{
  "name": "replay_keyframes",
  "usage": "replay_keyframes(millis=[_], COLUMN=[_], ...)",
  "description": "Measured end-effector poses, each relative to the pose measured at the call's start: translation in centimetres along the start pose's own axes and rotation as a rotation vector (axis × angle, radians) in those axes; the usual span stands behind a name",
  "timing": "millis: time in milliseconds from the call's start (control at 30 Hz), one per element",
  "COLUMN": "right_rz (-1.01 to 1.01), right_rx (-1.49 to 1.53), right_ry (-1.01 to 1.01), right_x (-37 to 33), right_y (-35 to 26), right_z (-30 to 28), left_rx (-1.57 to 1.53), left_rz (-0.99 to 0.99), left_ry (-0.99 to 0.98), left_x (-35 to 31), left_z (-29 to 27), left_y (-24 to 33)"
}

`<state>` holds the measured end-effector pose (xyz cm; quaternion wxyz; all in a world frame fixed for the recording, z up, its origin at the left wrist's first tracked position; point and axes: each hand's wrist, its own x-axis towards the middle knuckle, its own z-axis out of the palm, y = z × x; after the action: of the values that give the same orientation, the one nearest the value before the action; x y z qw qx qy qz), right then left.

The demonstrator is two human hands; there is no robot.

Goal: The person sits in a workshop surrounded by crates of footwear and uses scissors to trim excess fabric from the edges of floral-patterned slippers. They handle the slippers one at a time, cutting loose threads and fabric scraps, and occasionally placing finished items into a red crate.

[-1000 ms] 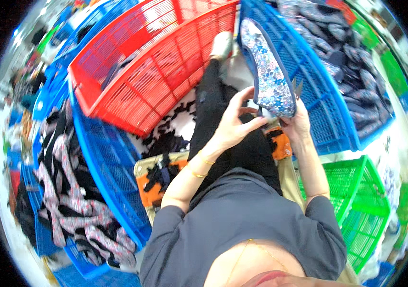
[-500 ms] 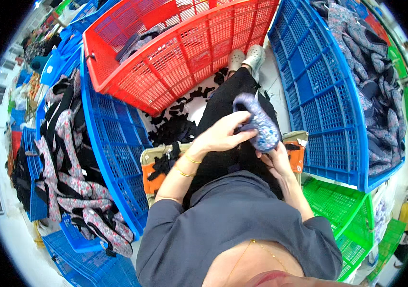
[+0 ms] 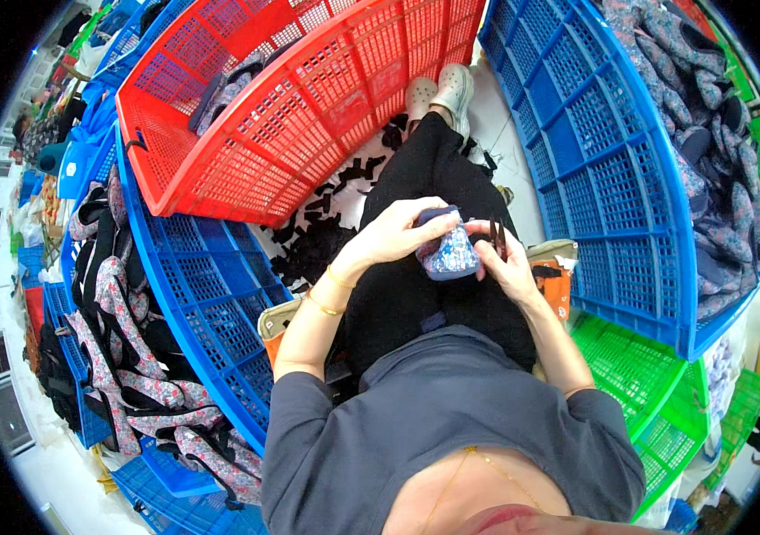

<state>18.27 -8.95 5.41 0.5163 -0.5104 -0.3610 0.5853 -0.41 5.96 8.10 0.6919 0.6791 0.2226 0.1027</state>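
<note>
Frame centre: my left hand (image 3: 398, 234) is clamping its fingers on a blue floral fabric slipper with navy trim (image 3: 453, 257), over my black-trousered lap (image 3: 398, 308), presumably steadying it for close viewing. My right fingers are closing around slim, dark snips (image 3: 495, 235), points up, likely sparing the cloth; my right hand (image 3: 508, 267) is also touching the slipper's right side. Upper right, a tall blue plastic lattice basket (image 3: 585, 152) is holding more floral slippers (image 3: 710, 178), probably for easy reach.
</note>
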Motion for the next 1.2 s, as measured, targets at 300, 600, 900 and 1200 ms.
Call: replay_keyframes(millis=[300, 600, 900, 1200], right_rz=[-0.140, -0.042, -0.299, -0.364], right_rx=[-0.212, -0.019, -0.907, -1.101], right_ry=[-0.133, -0.004, -0.142, -0.255], right_x=[2.6, 3.3, 3.3, 5.7], right_y=[-3.3, 1.2, -7.3, -9.0], right_z=[-1.0, -0.8, -2.8, -1.8], left_rx=[-0.012, 0.329, 0.223, 0.674], left_rz=[0.228, 0.281, 0.180, 0.439], left_ry=[0.616, 0.398, 0.245, 0.226], left_x=[-1.6, 2.4, 1.9, 2.6], left_z=[4.9, 1.5, 0.0, -1.1], left_y=[1.3, 1.2, 1.5, 3.7])
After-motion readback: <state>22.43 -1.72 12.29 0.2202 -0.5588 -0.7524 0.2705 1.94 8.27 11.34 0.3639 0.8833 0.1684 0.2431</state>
